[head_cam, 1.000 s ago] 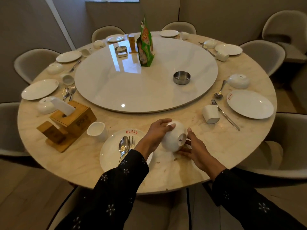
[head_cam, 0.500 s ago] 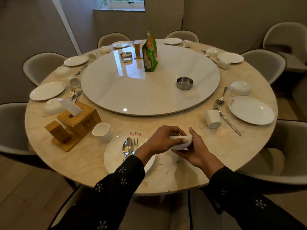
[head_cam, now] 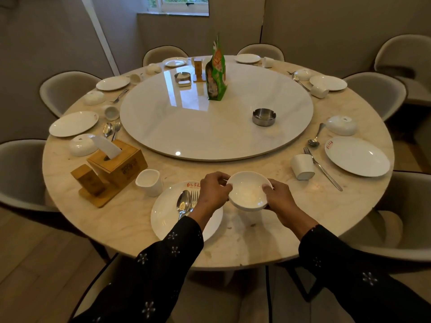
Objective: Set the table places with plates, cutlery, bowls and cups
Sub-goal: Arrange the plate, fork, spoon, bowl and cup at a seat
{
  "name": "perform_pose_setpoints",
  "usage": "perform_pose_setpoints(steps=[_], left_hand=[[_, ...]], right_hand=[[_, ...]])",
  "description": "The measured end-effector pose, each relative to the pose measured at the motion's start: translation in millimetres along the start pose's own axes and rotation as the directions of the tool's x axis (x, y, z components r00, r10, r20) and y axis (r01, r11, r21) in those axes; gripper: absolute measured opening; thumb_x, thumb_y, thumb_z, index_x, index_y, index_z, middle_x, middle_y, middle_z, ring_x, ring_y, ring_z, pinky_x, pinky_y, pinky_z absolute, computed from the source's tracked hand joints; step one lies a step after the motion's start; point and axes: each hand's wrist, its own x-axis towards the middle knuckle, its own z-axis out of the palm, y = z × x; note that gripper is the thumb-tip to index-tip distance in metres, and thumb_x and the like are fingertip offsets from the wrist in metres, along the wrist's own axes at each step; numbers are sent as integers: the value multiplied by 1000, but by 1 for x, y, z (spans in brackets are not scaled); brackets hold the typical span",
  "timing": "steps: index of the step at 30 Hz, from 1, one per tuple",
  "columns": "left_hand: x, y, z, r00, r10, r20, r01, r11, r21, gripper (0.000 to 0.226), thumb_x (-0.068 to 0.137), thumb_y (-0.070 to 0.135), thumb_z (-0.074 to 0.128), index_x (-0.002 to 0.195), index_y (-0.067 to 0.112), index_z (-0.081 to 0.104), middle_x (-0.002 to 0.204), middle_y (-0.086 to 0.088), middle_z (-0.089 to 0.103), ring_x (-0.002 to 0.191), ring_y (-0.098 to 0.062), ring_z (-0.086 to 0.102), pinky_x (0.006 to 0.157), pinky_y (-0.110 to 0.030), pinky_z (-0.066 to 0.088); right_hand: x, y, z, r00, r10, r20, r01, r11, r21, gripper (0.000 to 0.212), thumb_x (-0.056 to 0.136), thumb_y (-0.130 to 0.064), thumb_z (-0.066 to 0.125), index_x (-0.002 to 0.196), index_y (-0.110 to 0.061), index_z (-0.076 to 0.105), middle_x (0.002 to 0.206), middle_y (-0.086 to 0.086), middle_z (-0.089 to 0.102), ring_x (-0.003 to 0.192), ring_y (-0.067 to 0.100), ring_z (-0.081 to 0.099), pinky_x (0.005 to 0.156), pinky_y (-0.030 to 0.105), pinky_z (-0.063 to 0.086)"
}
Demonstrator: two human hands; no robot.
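Observation:
A small white bowl (head_cam: 247, 192) is held mouth up just above the round marble table (head_cam: 130, 220), near its front edge. My left hand (head_cam: 213, 192) grips the bowl's left rim and my right hand (head_cam: 277, 199) grips its right rim. Left of the bowl lies a white plate (head_cam: 168, 220) with a spoon (head_cam: 183, 203) and a fork (head_cam: 194, 197) on it. A white cup (head_cam: 149, 183) stands upright beside that plate.
A wooden tissue box (head_cam: 116, 165) sits at the front left. The raised turntable (head_cam: 217, 122) carries a steel ashtray (head_cam: 264, 116) and a green packet (head_cam: 216, 73). Other places around the rim have plates, overturned bowls, cups and cutlery. Chairs ring the table.
The bowl was tilted on its side a second ago; both hands have turned it mouth up and hold it level. The camera has risen and pulled back.

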Motion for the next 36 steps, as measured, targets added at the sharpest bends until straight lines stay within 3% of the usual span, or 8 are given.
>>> perform_pose_setpoints(steps=[4, 8, 12, 15, 19, 27, 31, 36], left_hand=[[-3, -15, 3, 1000, 31, 7, -31, 994, 105, 23, 84, 7, 69, 107, 10, 69, 93, -7, 70, 82, -25, 67, 74, -43, 60], [-6, -29, 10, 998, 52, 19, -55, 971, 234, 28, 86, 14, 68, 115, 13, 67, 101, -6, 69, 91, -17, 63, 81, -25, 48], [-8, -37, 17, 998, 48, 35, -56, 958, 281, 31, 88, 15, 66, 118, 12, 66, 106, -8, 69, 97, -19, 64, 80, -20, 43], [-8, -41, 20, 998, 56, 38, -65, 950, 306, 30, 88, 14, 65, 118, 11, 67, 107, -9, 69, 98, -19, 63, 79, -20, 42], [-8, -44, 22, 996, 72, 56, -87, 944, 318, 30, 89, 12, 62, 119, 11, 65, 110, -9, 68, 98, -19, 61, 79, -19, 41], [-12, -53, -6, 984, 97, 148, -137, 949, 285, 30, 91, 24, 64, 118, 14, 63, 106, -4, 65, 97, -19, 61, 83, -26, 48], [-14, -66, -61, 992, 120, 28, -123, 964, 237, 22, 92, 23, 62, 112, 16, 65, 98, 5, 63, 86, -7, 60, 66, -11, 47], [-13, -101, -128, 985, 51, -166, -12, 973, 231, 17, 92, 20, 62, 107, 13, 63, 93, 0, 64, 78, -8, 58, 59, -13, 40]], right_hand=[[1, 11, -5, 998, -1, 65, 8, 994, -110, 35, 97, -12, 49, 131, -13, 57, 119, 11, 58, 99, 29, 58, 61, 31, 54], [0, 23, -5, 999, 11, 47, -3, 985, -174, 34, 95, -11, 55, 128, -10, 59, 114, 10, 59, 95, 28, 60, 62, 33, 56], [0, 30, -3, 1000, 29, 12, -26, 976, -218, 33, 94, -14, 58, 127, -9, 60, 114, 12, 61, 92, 27, 59, 55, 27, 52], [0, 33, -3, 999, 37, -12, -38, 972, -233, 32, 93, -15, 59, 124, -8, 61, 115, 10, 61, 94, 28, 59, 60, 31, 54], [-3, 40, 0, 998, 17, -61, -32, 965, -261, 30, 93, -17, 60, 121, -8, 63, 118, 14, 64, 100, 29, 59, 83, 41, 54], [-18, 46, 11, 986, 43, -162, -78, 973, -217, 33, 94, -19, 58, 124, -5, 61, 121, 15, 62, 95, 23, 53, 77, 34, 48], [-30, 49, 16, 966, 95, -241, -128, 984, -127, 36, 93, -25, 60, 124, -7, 60, 123, 14, 61, 100, 25, 56, 77, 32, 46], [-50, 55, 23, 948, 190, -255, -191, 981, 19, 36, 93, -25, 59, 127, -13, 57, 98, 10, 65, 68, 31, 67, 63, 40, 58]])
